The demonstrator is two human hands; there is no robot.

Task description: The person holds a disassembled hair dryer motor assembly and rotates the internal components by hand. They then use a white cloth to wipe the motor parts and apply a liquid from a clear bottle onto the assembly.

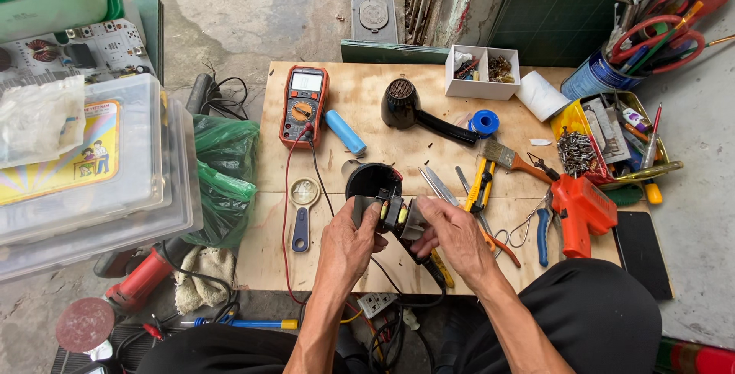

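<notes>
- Dismantled hair-dryer body (387, 204), black, sits between both hands at the near middle of the plywood board (344, 267). Its long axis runs away from the person, the open round barrel mouth pointing toward the far edge, the yellow-and-black inner parts nearest the hands.
- Plywood board itself is the largest surface; its near edge lies just past the wrists and its left edge runs beside a green plastic bag (218, 175). Bare wood shows left of the hands and in the middle stretch beyond the barrel.
- Stacked clear plastic boxes (92, 182) fill the floor well to the left.
- Orange glue gun (582, 209) lies to the right, crowding that side along with pliers and a tray of tools (612, 140).
- Second black hair dryer (417, 110) lies farther back, nozzle to the left and handle running right.
- Orange multimeter (304, 104) rests at the far left of the board, its red and black leads trailing toward the near edge past the left hand.
- Left hand (348, 244) is closed around the left side of the body, thumb on top.
- Right hand (452, 236) pinches the inner assembly from the right, fingers curled on it.
- Blue cylindrical battery cell (345, 131) lies just beside the multimeter, tilted.
- Magnifying glass (302, 209) lies near the left hand, handle toward the person.
</notes>
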